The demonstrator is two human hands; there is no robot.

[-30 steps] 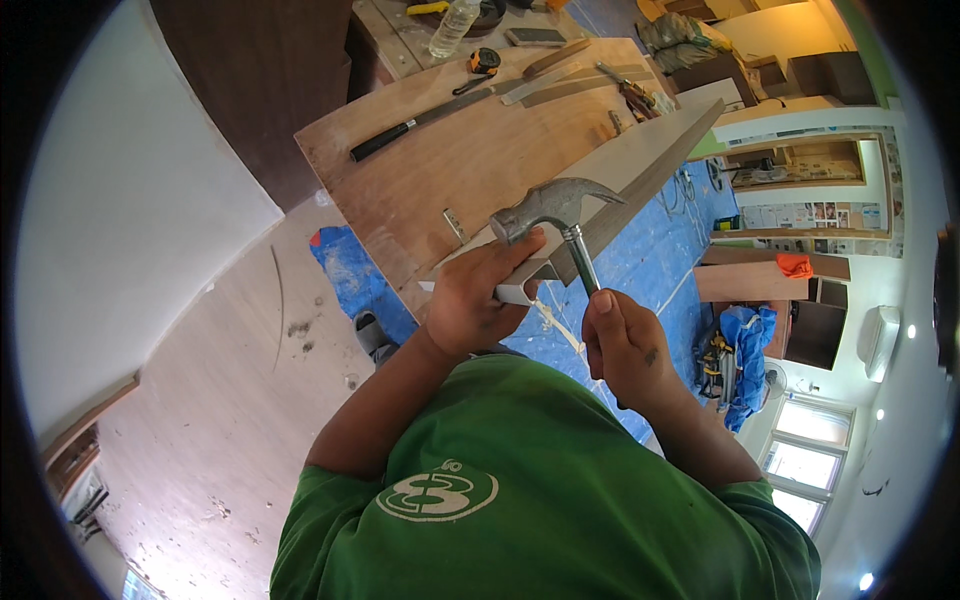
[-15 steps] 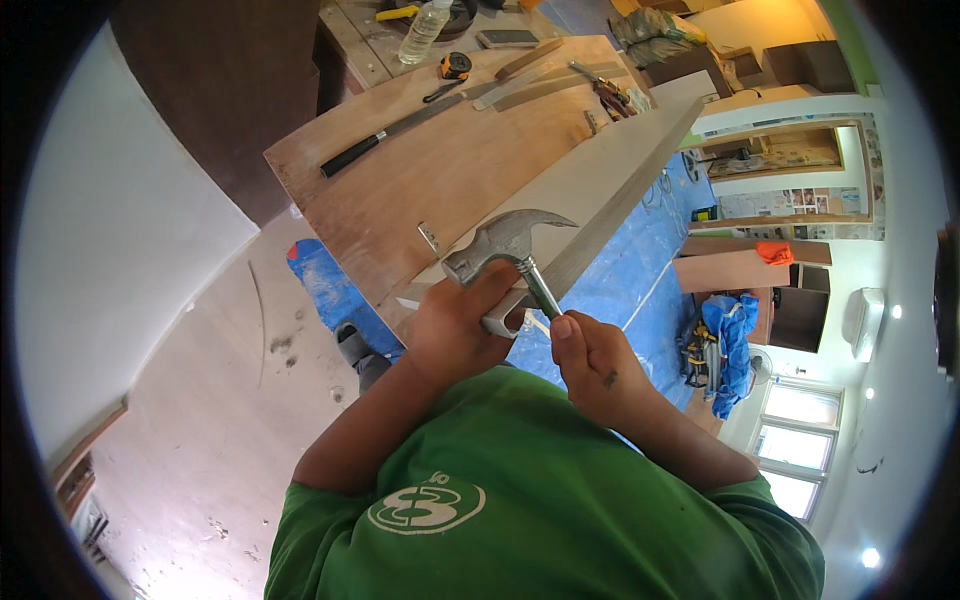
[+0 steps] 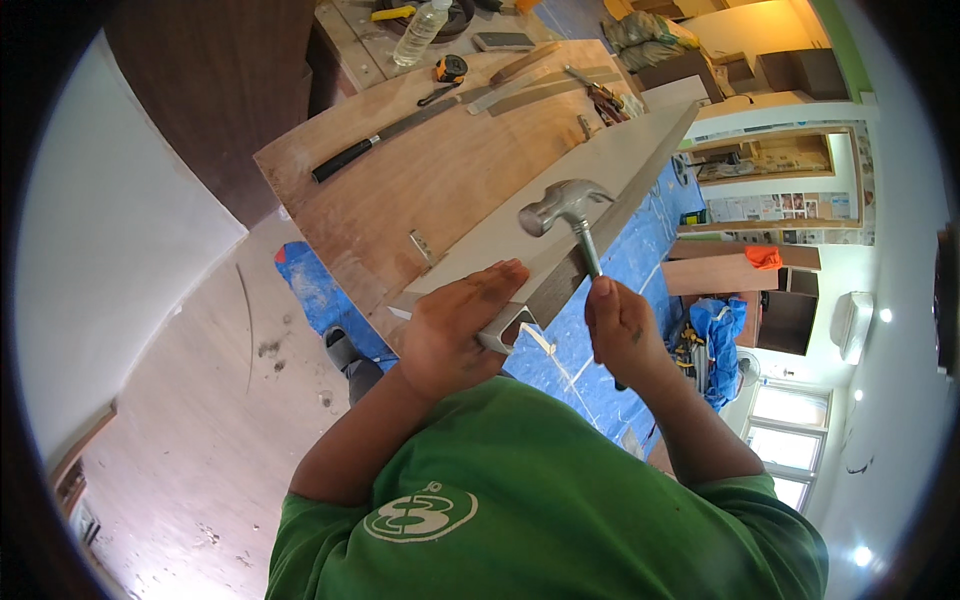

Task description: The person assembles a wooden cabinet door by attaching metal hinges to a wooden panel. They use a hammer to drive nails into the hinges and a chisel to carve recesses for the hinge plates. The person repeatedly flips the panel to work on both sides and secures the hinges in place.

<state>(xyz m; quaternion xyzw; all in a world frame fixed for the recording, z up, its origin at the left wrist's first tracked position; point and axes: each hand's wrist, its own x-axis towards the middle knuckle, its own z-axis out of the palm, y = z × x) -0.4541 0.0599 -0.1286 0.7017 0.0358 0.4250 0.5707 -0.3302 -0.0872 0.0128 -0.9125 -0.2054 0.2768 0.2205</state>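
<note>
Lifted claw hammer away from left hand since earlier frame. Curled right hand round handle; laid left fingers together over near end of grey-sided panel along tabletop, couldn't tell if pinching. Seemed at hammering step; next likely needed panel steadied.

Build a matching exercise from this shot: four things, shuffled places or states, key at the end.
Things
1. silver metal claw hammer
2. long metal-bladed tool with a black handle
3. clear plastic bottle
4. bare left hand

Places or states
A. lying on the flat brown wooden board
B. resting at the near end of the long pale panel
C. standing beyond the brown board's far edge
D. gripped by the bare right hand

Pairs: 1-D, 2-A, 3-C, 4-B
</note>
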